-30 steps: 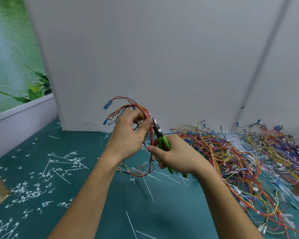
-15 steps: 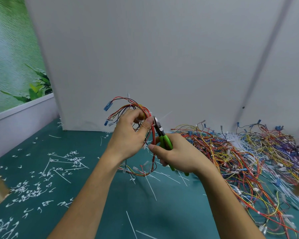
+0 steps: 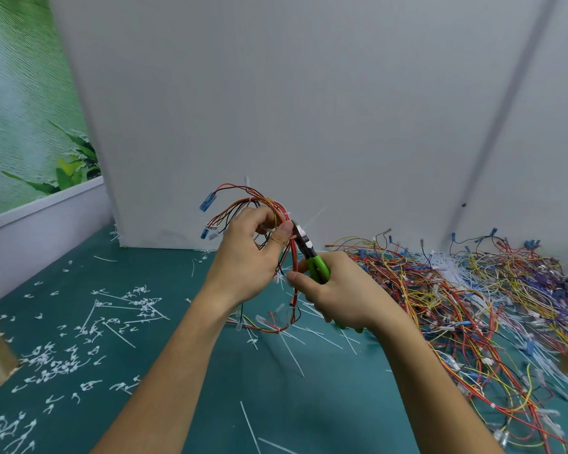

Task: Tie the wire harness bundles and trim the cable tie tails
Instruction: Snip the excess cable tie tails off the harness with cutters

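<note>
Left hand (image 3: 246, 257) is closed around one wire harness (image 3: 294, 273), held up off the table (image 3: 177, 404), thumb pressed on the bundle just beside the cutter head. Right hand (image 3: 338, 296) grips the green-handled cutters (image 3: 318, 267), nose up against the bundle at the base of a cable tie tail (image 3: 313, 217) that sticks up and away from the right hand.

Risks:
- The blades sit touching the red wires. If they bite in at an angle, they nick insulation or cut a conductor.
- The left thumb is right beside the blades, so a slip pinches it.
- A cut made away from the tie head leaves a sharp stub.
- The tail is not held, so it will likely fly off when cut.
- I can't tell whether the blades are open or closed on the tail.

Counts:
- Harness in hand: 1. Cutters: 1. Tail at the blades: 1.
- Blue connectors (image 3: 207, 203) on the held harness, beyond the left hand: 2 visible.
- Other ties on that harness: several, exact number unclear.
- Harness pile (image 3: 473, 290) right of the right hand: too tangled to count.
- Clipped tails (image 3: 46, 365) left of the left hand: dozens, uncountable.
- Uncut ties below both hands: about ten loose.
</note>
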